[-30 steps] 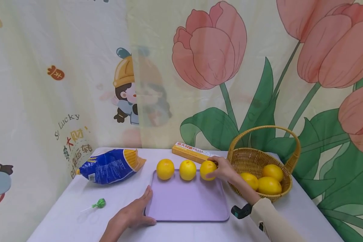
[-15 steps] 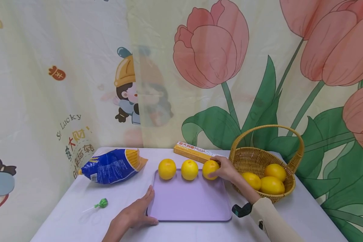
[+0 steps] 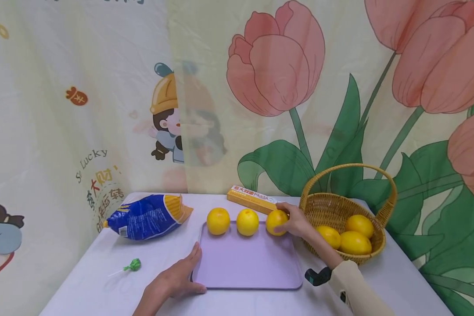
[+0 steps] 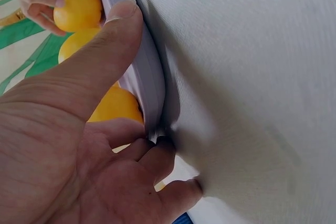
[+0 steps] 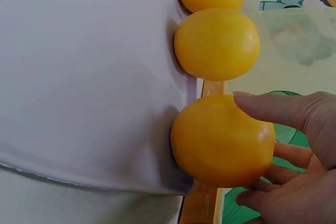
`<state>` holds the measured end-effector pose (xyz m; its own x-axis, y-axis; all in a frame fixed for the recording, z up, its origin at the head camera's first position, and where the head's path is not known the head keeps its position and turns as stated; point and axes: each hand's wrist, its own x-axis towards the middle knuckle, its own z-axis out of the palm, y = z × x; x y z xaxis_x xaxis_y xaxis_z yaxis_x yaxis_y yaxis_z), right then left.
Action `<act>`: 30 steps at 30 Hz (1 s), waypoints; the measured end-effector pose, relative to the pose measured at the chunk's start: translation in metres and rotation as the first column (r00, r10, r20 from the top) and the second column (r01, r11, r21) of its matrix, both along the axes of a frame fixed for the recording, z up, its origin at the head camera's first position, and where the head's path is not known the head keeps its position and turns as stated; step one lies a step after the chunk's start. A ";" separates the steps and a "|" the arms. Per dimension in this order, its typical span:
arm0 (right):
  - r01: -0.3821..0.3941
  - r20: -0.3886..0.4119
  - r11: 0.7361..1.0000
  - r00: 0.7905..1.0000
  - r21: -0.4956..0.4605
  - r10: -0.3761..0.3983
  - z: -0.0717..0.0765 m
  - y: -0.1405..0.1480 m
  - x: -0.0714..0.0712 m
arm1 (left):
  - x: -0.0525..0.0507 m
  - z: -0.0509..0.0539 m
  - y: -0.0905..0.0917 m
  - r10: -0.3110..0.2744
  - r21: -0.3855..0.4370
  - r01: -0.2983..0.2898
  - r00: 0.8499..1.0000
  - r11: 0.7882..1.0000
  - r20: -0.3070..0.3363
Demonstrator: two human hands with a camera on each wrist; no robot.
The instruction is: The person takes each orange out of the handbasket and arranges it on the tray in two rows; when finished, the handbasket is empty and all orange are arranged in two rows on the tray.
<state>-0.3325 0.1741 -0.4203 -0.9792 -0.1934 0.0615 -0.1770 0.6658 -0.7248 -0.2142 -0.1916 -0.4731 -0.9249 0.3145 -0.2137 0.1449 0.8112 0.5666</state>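
Three oranges stand in a row along the far edge of a lilac tray: a left orange, a middle orange and a right orange. My right hand holds the right orange, with the thumb on its near side and the fingers round its far side, as the right wrist view also shows. At the tray's near left corner, my left hand grips the rim, thumb at the front and fingers along the left side. Its bent fingers reach down to the cloth.
A wicker basket with three more oranges stands right of the tray. Behind lies a yellow pasta box. On the left are a blue and yellow bag and a green lollipop. A printed curtain hangs behind the table.
The right orange has shifted slightly to the right, away from the middle one, with my right hand still holding it. My left hand stays at the tray's corner.
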 end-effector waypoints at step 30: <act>-0.441 0.097 0.880 0.898 0.177 0.430 0.065 0.141 0.021 | 0.007 0.013 0.002 0.014 -0.007 -0.013 0.999 1.000 0.039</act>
<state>-0.3119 0.3154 -0.3548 -0.7943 -0.6037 -0.0686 -0.4459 0.6558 -0.6092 -0.2071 -0.1901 -0.4602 -0.9201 0.3005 -0.2513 0.1120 0.8165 0.5664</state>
